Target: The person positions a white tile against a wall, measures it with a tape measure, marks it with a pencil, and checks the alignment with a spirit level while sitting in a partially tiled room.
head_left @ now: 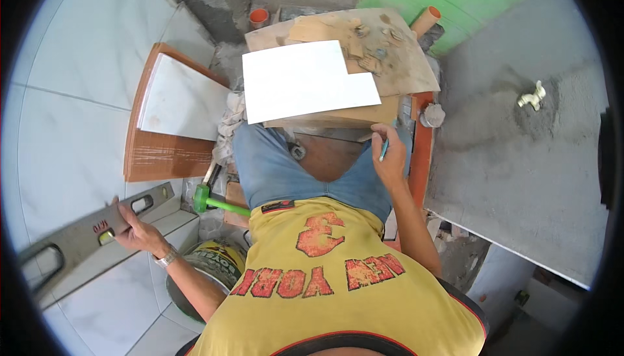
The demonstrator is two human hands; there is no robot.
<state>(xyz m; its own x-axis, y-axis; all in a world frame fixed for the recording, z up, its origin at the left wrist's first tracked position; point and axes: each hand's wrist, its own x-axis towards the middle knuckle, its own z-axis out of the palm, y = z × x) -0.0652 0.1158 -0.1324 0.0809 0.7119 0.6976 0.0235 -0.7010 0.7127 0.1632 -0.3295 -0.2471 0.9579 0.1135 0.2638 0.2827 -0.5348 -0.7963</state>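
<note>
My left hand (pixel 138 231) is closed on a long grey spirit level (pixel 83 231), out to the left by the tiled wall. The level is tilted, its far end higher in the picture. My right hand (pixel 388 154) rests near my right knee, its fingers closed round a thin light-blue pen or pencil (pixel 384 149). In front of my knees lies a white tile (pixel 302 83) with a notch cut from its right corner. Under it are a cardboard box (pixel 380 110) and a dusty board (pixel 409 57).
Broken scraps (pixel 370 63) litter the board. Stacked tiles in brown packaging (pixel 162 154) lean at the left, above a green mallet (pixel 203 198) and a bucket (pixel 218 255). An orange pipe (pixel 426 21) stands behind; a tap (pixel 533 96) juts from the grey wall at right.
</note>
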